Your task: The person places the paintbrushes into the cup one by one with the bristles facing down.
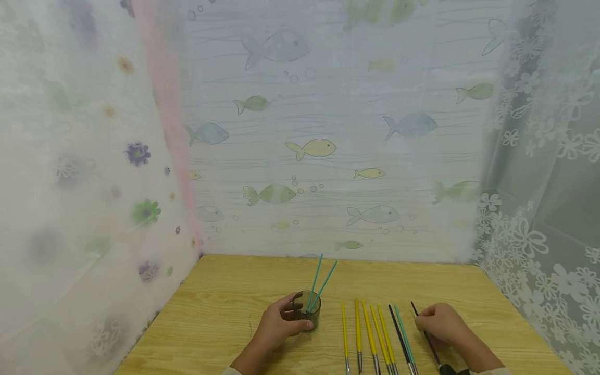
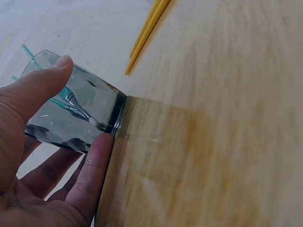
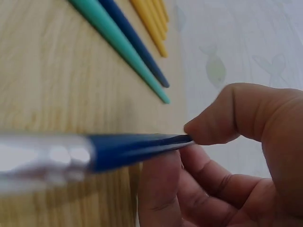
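My left hand (image 1: 277,324) grips a tinted glass cup (image 1: 313,319) on the wooden table, thumb on one side and fingers round the other. Two teal-handled paintbrushes (image 1: 316,284) lean in the cup; the left wrist view shows their bristle ends (image 2: 87,118) at its base. At the right, my right hand (image 1: 442,324) pinches a dark blue paintbrush (image 3: 137,147) by its handle between thumb and fingers. Its metal ferrule (image 3: 45,158) looms close in the right wrist view, while its bristles are out of sight there.
Between the hands lies a row of paintbrushes: several yellow ones (image 1: 367,333), a dark one (image 1: 398,328) and a teal one (image 1: 405,330). Fish-patterned sheeting (image 1: 328,208) rises behind the table (image 1: 262,271). Flowered sheets hang at the left (image 1: 94,234) and right (image 1: 553,250).
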`<control>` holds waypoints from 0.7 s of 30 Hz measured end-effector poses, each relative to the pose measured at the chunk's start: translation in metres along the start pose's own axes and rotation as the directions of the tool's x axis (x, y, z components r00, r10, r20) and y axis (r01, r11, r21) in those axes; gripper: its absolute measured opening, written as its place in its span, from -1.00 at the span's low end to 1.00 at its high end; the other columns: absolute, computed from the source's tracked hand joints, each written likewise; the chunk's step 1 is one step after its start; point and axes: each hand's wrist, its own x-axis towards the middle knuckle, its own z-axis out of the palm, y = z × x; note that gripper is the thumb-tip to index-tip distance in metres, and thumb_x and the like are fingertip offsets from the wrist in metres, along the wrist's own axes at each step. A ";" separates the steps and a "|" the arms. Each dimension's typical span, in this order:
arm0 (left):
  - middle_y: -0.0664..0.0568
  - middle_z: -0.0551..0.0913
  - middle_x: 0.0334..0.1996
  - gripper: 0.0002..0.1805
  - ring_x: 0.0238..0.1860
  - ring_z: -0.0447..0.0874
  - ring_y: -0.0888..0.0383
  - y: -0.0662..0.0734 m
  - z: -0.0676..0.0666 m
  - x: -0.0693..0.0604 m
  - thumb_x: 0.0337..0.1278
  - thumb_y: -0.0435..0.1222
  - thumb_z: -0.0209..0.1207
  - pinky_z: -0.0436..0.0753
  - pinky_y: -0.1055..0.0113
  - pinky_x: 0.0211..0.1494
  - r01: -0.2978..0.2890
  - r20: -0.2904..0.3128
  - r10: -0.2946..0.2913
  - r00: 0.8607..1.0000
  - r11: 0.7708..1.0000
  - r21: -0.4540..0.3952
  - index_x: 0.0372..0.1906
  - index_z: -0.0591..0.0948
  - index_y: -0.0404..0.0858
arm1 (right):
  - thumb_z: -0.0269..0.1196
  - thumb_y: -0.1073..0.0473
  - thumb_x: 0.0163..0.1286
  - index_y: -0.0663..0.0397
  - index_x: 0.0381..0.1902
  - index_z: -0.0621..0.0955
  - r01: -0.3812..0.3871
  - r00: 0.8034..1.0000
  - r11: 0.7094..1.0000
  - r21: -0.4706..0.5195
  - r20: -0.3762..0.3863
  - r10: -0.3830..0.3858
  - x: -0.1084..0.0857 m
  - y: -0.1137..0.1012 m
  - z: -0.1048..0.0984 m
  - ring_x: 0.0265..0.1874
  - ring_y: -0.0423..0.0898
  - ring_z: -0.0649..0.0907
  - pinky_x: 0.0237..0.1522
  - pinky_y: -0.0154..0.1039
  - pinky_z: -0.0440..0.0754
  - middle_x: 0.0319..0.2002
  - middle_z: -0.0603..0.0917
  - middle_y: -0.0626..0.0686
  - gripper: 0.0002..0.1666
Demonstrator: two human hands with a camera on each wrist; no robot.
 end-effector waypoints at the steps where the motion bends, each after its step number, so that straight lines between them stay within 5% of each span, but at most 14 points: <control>1: -0.25 0.59 0.28 -0.10 0.22 0.67 -0.19 -0.001 0.000 0.000 0.04 -0.11 0.57 0.83 0.19 -0.06 -0.002 0.000 0.002 1.000 1.000 0.004 0.52 0.44 -0.06 | 0.33 0.23 0.26 0.32 -0.18 0.74 -0.013 1.000 1.000 0.028 -0.004 0.013 0.001 -0.001 0.000 -0.66 -0.19 0.42 -0.56 -0.28 0.48 -0.58 0.61 -0.04 -0.74; 9: -0.23 0.60 0.28 -0.10 0.22 0.67 -0.18 -0.004 -0.002 0.003 0.03 -0.09 0.57 0.82 0.16 -0.05 -0.002 0.001 0.002 1.000 1.000 0.005 0.51 0.44 -0.04 | 0.36 0.24 0.36 0.51 0.23 0.56 -0.081 0.996 0.984 0.159 0.056 0.073 0.003 -0.007 -0.004 -0.22 -0.08 0.75 -0.23 -0.10 0.81 -0.17 0.80 0.07 -0.42; 21: -0.27 0.59 0.28 -0.10 0.25 0.64 -0.26 0.000 -0.004 0.004 0.08 -0.16 0.55 0.83 0.14 -0.04 0.006 0.005 -0.006 1.000 1.000 -0.004 0.53 0.42 -0.11 | 0.36 0.16 0.45 0.37 0.38 0.47 -0.057 0.994 0.944 0.324 0.111 0.022 0.008 -0.016 -0.015 -0.13 0.04 0.78 -0.15 -0.05 0.81 -0.02 0.76 0.18 -0.35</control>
